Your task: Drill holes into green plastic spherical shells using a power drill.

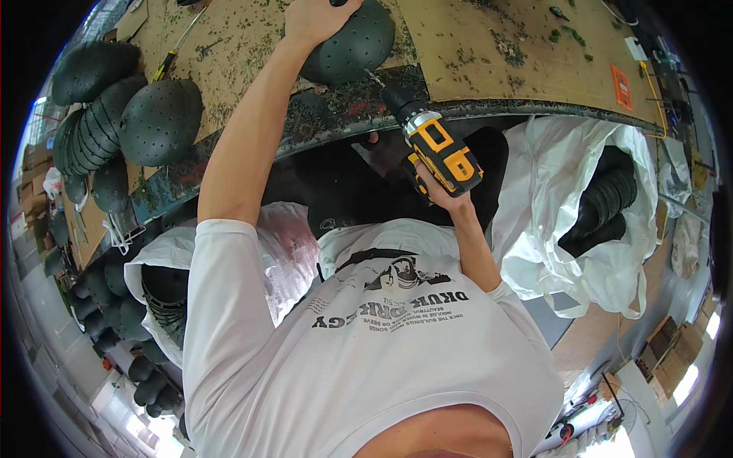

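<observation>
Left arm stretched straight out and up, left hand (314, 19) palm-down with fingers spread and pressing; right arm bent at elbow, right hand (447, 195) fist-closed in a grip.

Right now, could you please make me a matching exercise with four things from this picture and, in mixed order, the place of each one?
Things:
1. cordless drill
2. dark perforated shell
3. stack of dark shells
4. orange card

Places:
A. inside the white bag on the right
B. under the left hand on the workbench
C. in the right hand, its bit at the shell's edge
D. flat on the bench, far right

Pairs: 1-C, 2-B, 3-A, 4-D
</observation>
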Demonstrator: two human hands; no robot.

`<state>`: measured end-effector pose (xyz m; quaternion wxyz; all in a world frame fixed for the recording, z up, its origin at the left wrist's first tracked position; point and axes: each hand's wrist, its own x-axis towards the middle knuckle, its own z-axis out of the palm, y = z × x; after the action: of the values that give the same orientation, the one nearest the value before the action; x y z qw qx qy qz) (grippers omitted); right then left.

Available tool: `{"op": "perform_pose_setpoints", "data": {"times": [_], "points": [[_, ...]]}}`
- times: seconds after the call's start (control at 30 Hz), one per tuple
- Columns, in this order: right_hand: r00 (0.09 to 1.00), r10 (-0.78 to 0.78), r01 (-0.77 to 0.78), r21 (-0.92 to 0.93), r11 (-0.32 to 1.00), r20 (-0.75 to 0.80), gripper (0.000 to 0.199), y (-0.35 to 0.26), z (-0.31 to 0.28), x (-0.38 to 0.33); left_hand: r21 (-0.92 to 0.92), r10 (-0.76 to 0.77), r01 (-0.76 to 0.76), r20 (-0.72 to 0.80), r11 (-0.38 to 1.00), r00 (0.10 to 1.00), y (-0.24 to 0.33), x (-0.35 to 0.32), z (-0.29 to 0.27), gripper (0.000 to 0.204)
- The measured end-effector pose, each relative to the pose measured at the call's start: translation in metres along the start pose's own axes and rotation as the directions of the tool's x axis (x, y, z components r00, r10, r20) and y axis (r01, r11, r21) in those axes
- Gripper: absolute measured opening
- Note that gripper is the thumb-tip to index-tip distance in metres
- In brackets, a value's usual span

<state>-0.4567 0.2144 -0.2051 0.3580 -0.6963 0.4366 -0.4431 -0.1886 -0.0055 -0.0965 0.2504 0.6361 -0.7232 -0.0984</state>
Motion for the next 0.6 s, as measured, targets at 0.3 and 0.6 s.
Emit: {"op": "perform_pose_setpoints", "data": {"times": [0.3, 0.6], "points": [[0.986, -0.159, 0.165, -0.202, 0.965, 0.043, 0.026, -0.009, 0.003, 0.012, -0.05, -0.011, 0.012, 0.01, 0.999, 1.0, -0.005, -0.002, -0.004, 0.039], [0.971, -0.233, 0.224, -0.133, 0.965, -0.057, 0.019, -0.015, 0.003, 0.018, -0.063, -0.011, 0.011, -0.006, 0.998, 1.0, 0.001, -0.002, 0.0, 0.037]]}}
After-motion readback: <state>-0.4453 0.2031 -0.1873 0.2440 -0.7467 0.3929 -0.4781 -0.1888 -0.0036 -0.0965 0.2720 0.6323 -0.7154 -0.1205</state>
